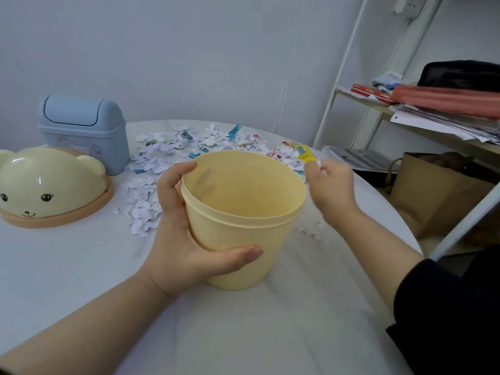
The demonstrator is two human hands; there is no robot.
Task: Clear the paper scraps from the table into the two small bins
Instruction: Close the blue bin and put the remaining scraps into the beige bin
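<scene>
The yellow bin [238,239], an open-topped plastic pail narrowing toward its base, is near the front of the table [67,266], gripped round its left side by the left hand [178,239]. The blue bin [84,131], its domed swing lid closed, stands upright at the far left, just behind a cream bear-face lid [48,182] on a tan ring. Paper scraps [143,207], mostly crumpled white with some teal, red and yellow print, lie scattered from beside the blue bin to behind the yellow one, and the right hand [332,185] pinches a white bit.
</scene>
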